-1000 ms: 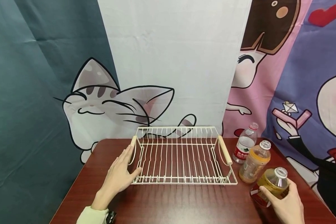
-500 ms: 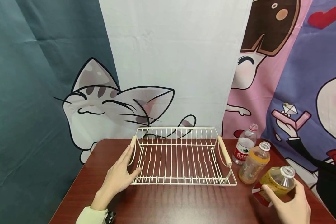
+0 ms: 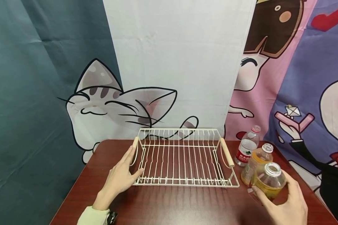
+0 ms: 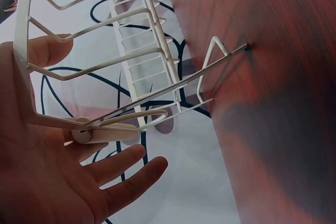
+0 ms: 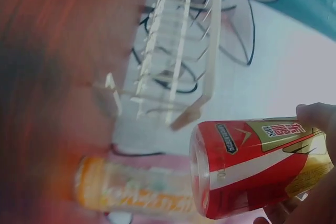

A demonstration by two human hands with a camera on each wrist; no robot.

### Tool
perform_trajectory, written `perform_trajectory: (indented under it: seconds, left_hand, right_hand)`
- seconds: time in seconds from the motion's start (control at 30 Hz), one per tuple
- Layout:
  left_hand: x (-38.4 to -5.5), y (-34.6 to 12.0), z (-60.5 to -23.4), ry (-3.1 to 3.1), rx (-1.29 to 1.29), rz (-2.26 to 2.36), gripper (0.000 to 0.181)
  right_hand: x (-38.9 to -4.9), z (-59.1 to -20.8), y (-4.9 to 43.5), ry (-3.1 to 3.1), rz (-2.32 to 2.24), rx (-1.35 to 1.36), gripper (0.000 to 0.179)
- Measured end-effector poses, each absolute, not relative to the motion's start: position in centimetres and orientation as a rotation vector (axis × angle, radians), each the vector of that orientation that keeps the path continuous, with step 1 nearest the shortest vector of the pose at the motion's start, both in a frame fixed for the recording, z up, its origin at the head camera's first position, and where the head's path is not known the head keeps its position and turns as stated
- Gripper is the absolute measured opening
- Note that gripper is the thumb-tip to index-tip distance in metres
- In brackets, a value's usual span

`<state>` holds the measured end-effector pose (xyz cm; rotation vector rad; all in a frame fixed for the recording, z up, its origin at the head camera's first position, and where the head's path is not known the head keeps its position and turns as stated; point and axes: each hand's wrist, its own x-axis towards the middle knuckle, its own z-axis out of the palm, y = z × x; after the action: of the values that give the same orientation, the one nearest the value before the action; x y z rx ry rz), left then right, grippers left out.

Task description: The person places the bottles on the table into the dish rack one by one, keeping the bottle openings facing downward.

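My right hand point(image 3: 290, 197) grips a plastic bottle with a red and gold label point(image 3: 270, 181), its top uncapped. In the right wrist view the base of this bottle point(image 5: 236, 169) hangs off the table. At the left end of a cream wire dish rack point(image 3: 183, 184), my left hand point(image 3: 119, 179) lies with its fingers straight along the wooden handle point(image 3: 135, 142) and the thumb at the front corner. Seen from the left wrist, the fingers point(image 4: 126, 177) extend loosely beside the handle and the thumb is behind the rack's wire frame point(image 4: 94, 72).
Two more uncapped bottles stand right of the rack: a clear water bottle with a red and white label point(image 3: 246, 148) and one with an orange band point(image 3: 253, 165). The dark red wooden table point(image 3: 186, 206) ends at a cartoon-printed cloth point(image 3: 171, 62) behind it.
The red and gold bottle has risen off the table in my right hand, first shifting right, then back left and upward. My left hand and the rack have stayed put.
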<state>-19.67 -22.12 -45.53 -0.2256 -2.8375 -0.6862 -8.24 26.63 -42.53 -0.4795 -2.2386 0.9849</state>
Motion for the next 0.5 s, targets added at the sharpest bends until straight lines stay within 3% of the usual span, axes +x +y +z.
perform_trajectory:
  seconds: [0.5]
  left_hand:
    - [-19.3, -21.9, -45.1, -2.857, -0.189, -0.695, 0.099]
  right_hand:
    - [-9.7, -41.0, 24.2, -2.143, 0.912, 0.095, 0.104]
